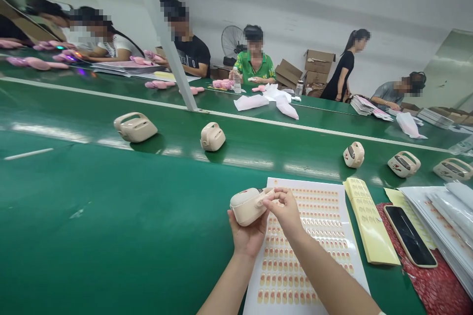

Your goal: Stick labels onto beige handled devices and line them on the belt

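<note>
A cream, rounded device with a handle is held up over the left top part of a white sticker sheet. My left hand cups it from below, thumb on its near left side. At the right end of the device my right hand has its fingers pinched by the handle's joint; whether a small piece is between them I cannot make out. Rows of small oval orange-red stickers cover the sheet, which lies on the green table.
More cream devices stand along the green belt, such as one at left and one at right. Yellow sticker strips, a phone and stacked sheets lie right. A slanted post rises beyond the belt; several people sit behind.
</note>
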The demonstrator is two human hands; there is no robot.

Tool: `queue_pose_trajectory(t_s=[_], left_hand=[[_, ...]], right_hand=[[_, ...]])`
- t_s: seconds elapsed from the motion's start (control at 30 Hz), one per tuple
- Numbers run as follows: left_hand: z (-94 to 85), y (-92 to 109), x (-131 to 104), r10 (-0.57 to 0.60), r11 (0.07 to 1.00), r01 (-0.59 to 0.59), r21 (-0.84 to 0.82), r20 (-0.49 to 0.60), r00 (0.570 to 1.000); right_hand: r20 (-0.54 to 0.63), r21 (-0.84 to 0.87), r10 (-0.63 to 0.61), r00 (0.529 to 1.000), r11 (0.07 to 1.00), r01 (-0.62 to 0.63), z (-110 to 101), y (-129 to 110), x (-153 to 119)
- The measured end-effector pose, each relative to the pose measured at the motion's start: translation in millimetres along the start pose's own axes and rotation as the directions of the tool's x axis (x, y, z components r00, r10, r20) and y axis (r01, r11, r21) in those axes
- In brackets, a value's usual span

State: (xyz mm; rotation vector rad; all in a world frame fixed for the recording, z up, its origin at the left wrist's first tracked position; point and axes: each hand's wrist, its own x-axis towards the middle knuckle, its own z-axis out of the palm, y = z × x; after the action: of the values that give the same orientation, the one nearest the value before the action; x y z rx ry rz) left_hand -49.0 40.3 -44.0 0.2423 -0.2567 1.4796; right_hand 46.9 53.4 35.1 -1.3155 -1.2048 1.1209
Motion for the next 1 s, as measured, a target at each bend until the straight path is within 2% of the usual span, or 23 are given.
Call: queue_pose_trajectory(t_s=[0.3, 0.43, 0.57, 0.9, 1.0], left_hand=[[2.2, -1.2, -1.1, 0.006, 1.0, -0.005, 0.013, -0.023, 1.0], [1.1, -2.2, -0.5, 0.001, 1.0, -0.001, 0.028, 0.021, 1.0], [0.2, -1.6, -0.7, -0.021, 1.0, 0.02, 0.009, 0.052, 0.998], [-2.8, -3.2, -3.3, -0.016, 0.999, 0.018, -0.038, 0.037, 0.999], [-3.8, -3.0, -3.6, -0.024, 0.998, 0.025, -0.049, 0.022, 0.999]], right_hand=[[-0.024, -0.054, 0.029, 0.999, 0.998, -0.03, -1.1, -3.6, 2.4], [-0.051, -0.064, 0.021, 0.998, 0.998, -0.025, 1.2, -1.1, 0.9], [-0.063, -0.089, -0.022, 0.998, 0.996, 0.016, 1.9, 1.5, 1.0], [-0.094, -0.175, -0.114, 0.989, 0.98, 0.097, 5.3, 14.4, 0.0], [-0.07, -0.21, -0.174, 0.982, 0.965, 0.156, 5.1, 18.5, -0.5]])
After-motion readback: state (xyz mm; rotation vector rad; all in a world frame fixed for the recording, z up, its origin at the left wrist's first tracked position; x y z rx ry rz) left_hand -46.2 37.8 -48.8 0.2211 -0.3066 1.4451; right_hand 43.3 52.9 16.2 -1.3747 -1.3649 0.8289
